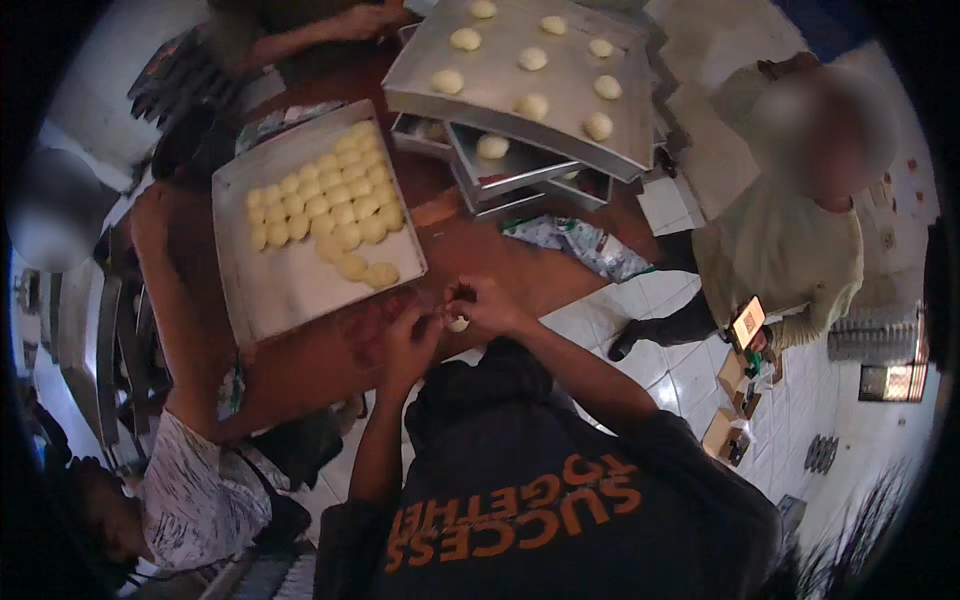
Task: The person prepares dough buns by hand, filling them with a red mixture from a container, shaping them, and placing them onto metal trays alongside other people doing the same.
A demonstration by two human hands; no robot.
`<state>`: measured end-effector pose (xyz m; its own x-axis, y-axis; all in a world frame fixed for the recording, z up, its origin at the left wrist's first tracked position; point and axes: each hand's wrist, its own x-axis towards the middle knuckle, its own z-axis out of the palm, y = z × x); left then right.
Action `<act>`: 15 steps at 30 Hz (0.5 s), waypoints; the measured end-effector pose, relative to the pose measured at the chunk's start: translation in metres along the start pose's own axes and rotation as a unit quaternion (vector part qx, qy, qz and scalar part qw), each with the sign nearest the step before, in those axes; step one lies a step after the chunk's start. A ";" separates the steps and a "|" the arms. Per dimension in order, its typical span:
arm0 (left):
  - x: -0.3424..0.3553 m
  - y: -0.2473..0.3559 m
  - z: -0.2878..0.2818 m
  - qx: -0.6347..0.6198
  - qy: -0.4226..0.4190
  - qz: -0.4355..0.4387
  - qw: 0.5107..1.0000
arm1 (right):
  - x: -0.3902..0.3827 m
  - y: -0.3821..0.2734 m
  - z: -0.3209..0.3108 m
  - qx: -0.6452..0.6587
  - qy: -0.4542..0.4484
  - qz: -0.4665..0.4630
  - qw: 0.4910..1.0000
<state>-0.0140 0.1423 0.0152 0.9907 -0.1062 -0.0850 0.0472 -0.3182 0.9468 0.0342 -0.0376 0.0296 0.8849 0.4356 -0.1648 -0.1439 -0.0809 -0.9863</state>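
Orange capital lettering is printed across the dark shirt (510,480), seen below the tray (300,290); to the tray's right, a crumpled packet (580,245) is covered in blue and green print too blurred to be read. The table (500,270) is also taken up, right of the tray, by stacked pans (490,75), the topmost dotted with spaced balls. Farther right of the tray, a lit phone (748,322) is held by a standing person (790,240). The tray's left side is flanked by a co-worker's arm (165,260), and another arm (320,30) is seen beyond its far edge. In the tray, smooth, rounded, pale yellow balls (345,195) are packed in close rows, with a few trailing toward its near right corner. Just off that corner, a pale piece of dough (458,324) is kept between the left hand (422,332) and right hand (485,305); the fingers are bent, but whether they are clamped on it cannot be told.
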 end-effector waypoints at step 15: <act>-0.002 0.041 0.009 0.016 -0.009 -0.023 1.000 | -0.006 -0.168 -0.232 -0.366 0.496 -0.247 0.748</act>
<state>-0.0154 0.1205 0.0515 0.9852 -0.1067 -0.1343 0.0886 -0.3537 0.9311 0.1560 -0.2343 0.1986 0.6953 -0.2769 0.6632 0.2679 -0.7565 -0.5966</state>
